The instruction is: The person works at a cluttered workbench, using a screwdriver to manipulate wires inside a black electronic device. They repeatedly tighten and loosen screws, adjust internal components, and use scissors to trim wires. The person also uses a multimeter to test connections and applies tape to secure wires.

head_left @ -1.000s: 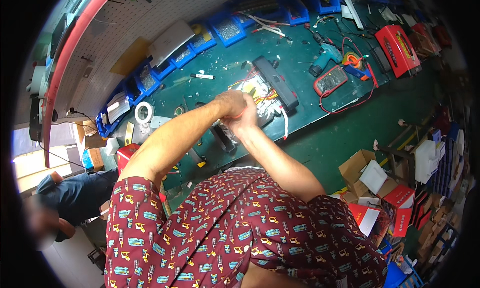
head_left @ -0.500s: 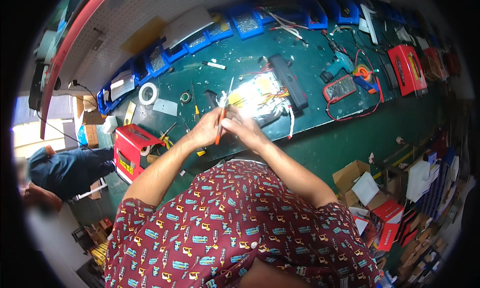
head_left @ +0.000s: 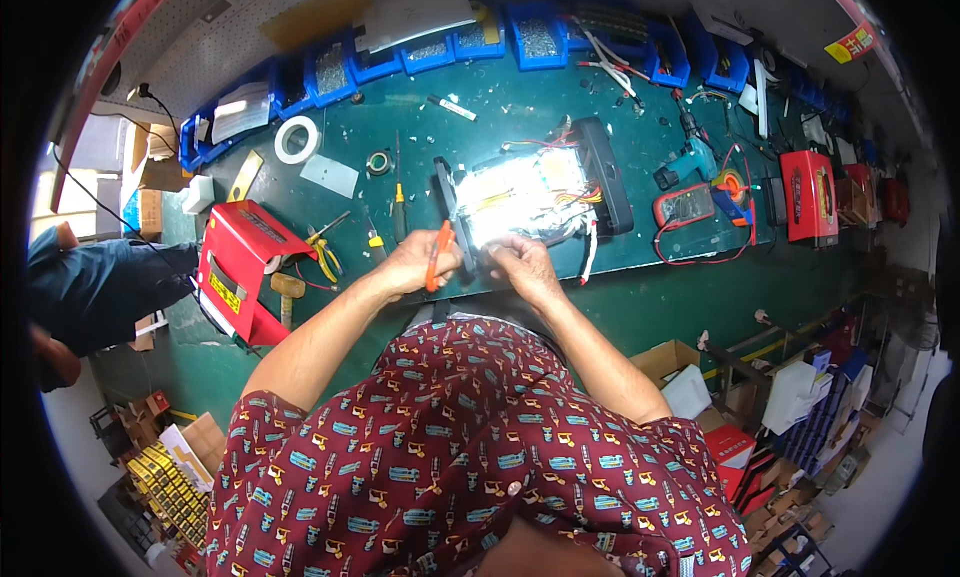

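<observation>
My left hand is closed round a slim orange-handled tool, held upright at the near left corner of an opened device. The device has a black end panel on its right and a dark panel on its left. Glare whites out much of its inside; coloured wires show at the right. At its near edge, my right hand has thumb and fingers pinched together; whatever lies between them is too small to tell. A white-sleeved cable hangs from the device's near right corner.
Left of the device lie screwdrivers, yellow-handled pliers, a mallet, a tape roll and a red casing. A drill and red multimeter lie right. Blue bins line the back. Another person's sleeve shows far left.
My hands were together over the device's near left corner; now they are apart, the right one shifted rightward along the near edge. The orange-handled tool stays in my left hand. The view has shifted.
</observation>
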Action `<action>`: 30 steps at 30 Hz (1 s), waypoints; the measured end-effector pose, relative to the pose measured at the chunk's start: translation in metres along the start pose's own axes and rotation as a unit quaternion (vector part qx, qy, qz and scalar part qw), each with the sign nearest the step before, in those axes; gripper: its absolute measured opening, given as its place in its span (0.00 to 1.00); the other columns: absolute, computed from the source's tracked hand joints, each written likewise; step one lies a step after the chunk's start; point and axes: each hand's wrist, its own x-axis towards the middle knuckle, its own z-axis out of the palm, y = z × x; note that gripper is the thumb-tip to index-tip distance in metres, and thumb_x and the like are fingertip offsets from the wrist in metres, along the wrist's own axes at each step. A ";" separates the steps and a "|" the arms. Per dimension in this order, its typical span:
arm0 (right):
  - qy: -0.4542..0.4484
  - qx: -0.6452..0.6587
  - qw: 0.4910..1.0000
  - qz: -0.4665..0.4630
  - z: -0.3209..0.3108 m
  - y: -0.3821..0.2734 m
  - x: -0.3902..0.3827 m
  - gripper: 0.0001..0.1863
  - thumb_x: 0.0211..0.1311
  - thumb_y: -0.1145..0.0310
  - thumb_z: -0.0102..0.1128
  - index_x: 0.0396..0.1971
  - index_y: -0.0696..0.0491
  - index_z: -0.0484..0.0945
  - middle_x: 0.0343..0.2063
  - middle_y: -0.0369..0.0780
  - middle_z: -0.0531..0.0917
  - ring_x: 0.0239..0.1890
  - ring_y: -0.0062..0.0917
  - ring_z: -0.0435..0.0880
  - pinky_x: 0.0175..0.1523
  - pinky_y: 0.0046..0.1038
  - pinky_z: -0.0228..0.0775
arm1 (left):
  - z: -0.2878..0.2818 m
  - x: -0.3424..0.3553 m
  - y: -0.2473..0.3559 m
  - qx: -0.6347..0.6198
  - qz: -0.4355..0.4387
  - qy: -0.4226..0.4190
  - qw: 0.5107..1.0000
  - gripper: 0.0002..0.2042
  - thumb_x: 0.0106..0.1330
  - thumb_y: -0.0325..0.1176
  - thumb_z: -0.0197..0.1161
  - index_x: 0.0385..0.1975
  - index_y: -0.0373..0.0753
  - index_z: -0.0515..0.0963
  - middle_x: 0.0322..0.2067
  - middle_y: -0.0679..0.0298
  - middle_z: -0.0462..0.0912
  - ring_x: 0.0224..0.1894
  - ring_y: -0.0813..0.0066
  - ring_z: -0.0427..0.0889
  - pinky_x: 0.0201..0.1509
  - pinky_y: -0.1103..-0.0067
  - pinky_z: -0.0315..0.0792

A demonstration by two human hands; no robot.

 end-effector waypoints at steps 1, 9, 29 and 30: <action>0.001 0.003 1.000 0.006 -0.002 0.001 -0.002 0.18 0.67 0.65 0.59 0.50 0.62 0.79 0.37 0.38 0.86 0.38 0.18 0.84 0.41 0.21 0.76 | 0.009 0.003 -0.007 -0.034 0.003 -0.019 0.999 0.06 0.64 0.32 0.58 0.32 0.35 0.76 0.23 0.68 0.76 0.23 0.82 0.76 0.28 0.82 0.72; -0.021 -0.050 0.996 0.069 -0.020 -0.009 -0.001 0.15 0.72 0.63 0.51 0.44 0.58 0.80 0.36 0.35 0.83 0.39 0.18 0.83 0.39 0.22 0.78 | 0.067 0.016 -0.049 -0.030 -0.078 -0.027 0.996 0.07 0.63 0.32 0.60 0.28 0.35 0.78 0.18 0.68 0.75 0.19 0.81 0.74 0.24 0.82 0.69; -0.206 -0.264 0.942 0.019 -0.074 -0.032 0.053 0.17 0.65 0.62 0.53 0.37 0.61 0.82 0.32 0.42 0.83 0.37 0.25 0.79 0.46 0.30 0.69 | 0.179 0.089 -0.014 0.008 -0.221 0.481 0.848 0.27 0.67 0.57 0.53 0.38 0.34 0.84 0.41 0.43 0.84 0.48 0.45 0.83 0.51 0.60 0.75; -0.210 -0.260 0.942 -0.007 -0.078 -0.033 0.054 0.17 0.64 0.61 0.55 0.35 0.61 0.82 0.32 0.41 0.82 0.36 0.24 0.77 0.45 0.30 0.68 | 0.178 0.093 -0.009 -0.006 -0.227 0.480 0.847 0.27 0.69 0.56 0.51 0.39 0.35 0.84 0.42 0.44 0.84 0.49 0.46 0.82 0.52 0.60 0.75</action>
